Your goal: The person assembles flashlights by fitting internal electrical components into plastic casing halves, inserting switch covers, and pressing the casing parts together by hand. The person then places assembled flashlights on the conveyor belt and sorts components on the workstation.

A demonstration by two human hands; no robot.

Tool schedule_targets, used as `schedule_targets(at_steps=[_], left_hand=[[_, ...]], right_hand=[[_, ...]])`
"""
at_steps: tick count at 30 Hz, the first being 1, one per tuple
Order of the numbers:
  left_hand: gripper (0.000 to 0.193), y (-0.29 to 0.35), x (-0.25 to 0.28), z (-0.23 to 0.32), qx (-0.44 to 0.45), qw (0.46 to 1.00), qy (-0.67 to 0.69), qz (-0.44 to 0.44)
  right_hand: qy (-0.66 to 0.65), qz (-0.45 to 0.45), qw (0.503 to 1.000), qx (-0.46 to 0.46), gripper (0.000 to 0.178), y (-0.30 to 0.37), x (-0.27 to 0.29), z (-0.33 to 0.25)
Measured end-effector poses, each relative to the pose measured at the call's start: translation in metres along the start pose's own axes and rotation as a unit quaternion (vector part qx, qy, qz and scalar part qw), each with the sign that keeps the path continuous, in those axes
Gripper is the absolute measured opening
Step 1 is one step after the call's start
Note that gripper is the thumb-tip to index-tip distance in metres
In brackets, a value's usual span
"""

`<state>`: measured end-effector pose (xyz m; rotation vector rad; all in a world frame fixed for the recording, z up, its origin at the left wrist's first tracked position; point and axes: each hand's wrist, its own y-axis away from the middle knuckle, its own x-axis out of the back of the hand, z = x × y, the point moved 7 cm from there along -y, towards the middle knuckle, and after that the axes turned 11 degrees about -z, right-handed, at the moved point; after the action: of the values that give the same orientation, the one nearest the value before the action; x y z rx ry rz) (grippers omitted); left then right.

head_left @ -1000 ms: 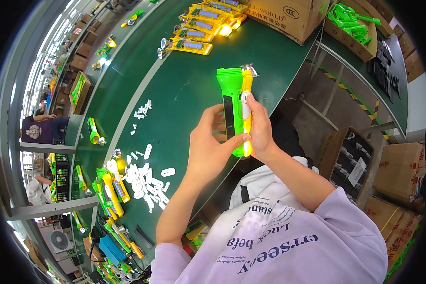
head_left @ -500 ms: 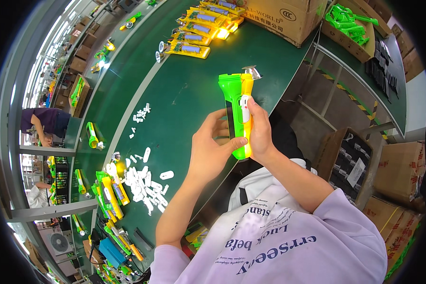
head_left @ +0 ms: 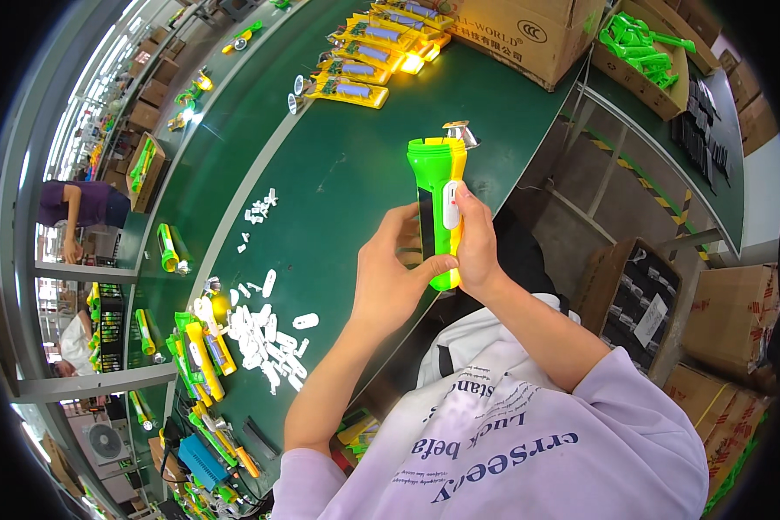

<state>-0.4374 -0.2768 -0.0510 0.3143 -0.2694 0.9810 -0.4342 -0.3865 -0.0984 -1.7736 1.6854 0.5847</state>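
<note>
A green and yellow flashlight [head_left: 433,169] stands upright between my two hands, its wide head pointing away from me. My left hand [head_left: 392,267] grips the lower green half, the thumb across its front near the bottom. On the yellow side, my right hand [head_left: 477,241] is closed round the body, with the thumb beside a white switch panel [head_left: 451,205]. A shiny reflector cup [head_left: 461,133] sticks out at the top, off to the right of the open green rim. The far-side fingers are partly hidden behind the body.
Loose white plastic pieces [head_left: 264,338] lie in a heap left of my arms on the green bench [head_left: 347,165]. Yellow half shells with batteries [head_left: 351,87] are lined up at the back beside a carton [head_left: 520,39]. Flashlight parts [head_left: 201,351] pile up at left. A person [head_left: 87,208] works across.
The flashlight has turned slightly, and its two halves now sit closer together. My hands have shifted a little to the right with it. The person at far left has moved an arm.
</note>
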Motion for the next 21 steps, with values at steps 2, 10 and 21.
schedule_targets(at_steps=[2, 10, 21], left_hand=[[0.063, 0.000, 0.000, 0.000, 0.000, 1.000, 0.010, 0.003], [0.042, -0.004, 0.008, -0.015, 0.054, 0.991, 0.120, 0.010], [0.050, -0.007, 0.033, -0.017, 0.059, 0.994, 0.087, 0.024]], right_hand=[[-0.048, -0.010, 0.998, -0.028, 0.038, -0.002, 0.001, 0.006], [-0.041, -0.036, 0.998, -0.033, 0.033, -0.003, -0.009, 0.005], [0.027, -0.180, 0.975, -0.127, 0.083, 0.002, -0.027, 0.005]])
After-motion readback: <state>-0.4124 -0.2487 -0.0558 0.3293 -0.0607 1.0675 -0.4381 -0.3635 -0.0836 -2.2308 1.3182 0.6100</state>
